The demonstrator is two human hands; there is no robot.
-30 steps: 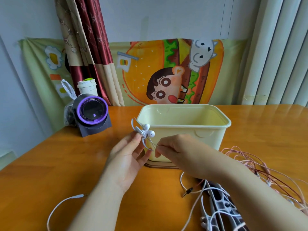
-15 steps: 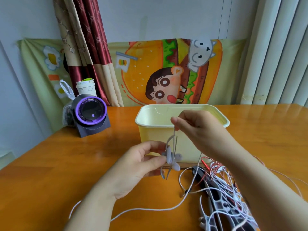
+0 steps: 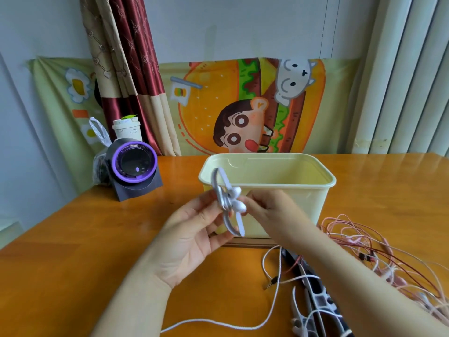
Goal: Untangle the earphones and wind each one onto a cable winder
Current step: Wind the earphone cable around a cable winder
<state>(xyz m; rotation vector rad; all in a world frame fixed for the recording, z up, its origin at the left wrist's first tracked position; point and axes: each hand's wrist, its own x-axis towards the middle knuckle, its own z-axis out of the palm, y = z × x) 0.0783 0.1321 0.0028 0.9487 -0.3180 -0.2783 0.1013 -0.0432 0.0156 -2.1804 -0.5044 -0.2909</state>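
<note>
Closest in, the cord of the white earphones (image 3: 274, 310) trails loose across the surface (image 3: 85, 239), beside spare winders (image 3: 320, 300) and a tangle of pink earphones (image 3: 388, 254) to the right. Above it, the left hand (image 3: 192, 239) grips a cable winder (image 3: 224, 198) held in the air, while the right hand (image 3: 272, 210) pinches the white earphones at their 2 buds (image 3: 239, 206), which lie against the winder's middle. Behind the hands stand a pale yellow tub (image 3: 308, 203) and, farther left, a purple-ringed gadget (image 3: 134, 164).

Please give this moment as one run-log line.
phase: winding | left hand: holds cable winder | right hand: pinches white earphones at winder | pink earphones: tangled on table
</note>
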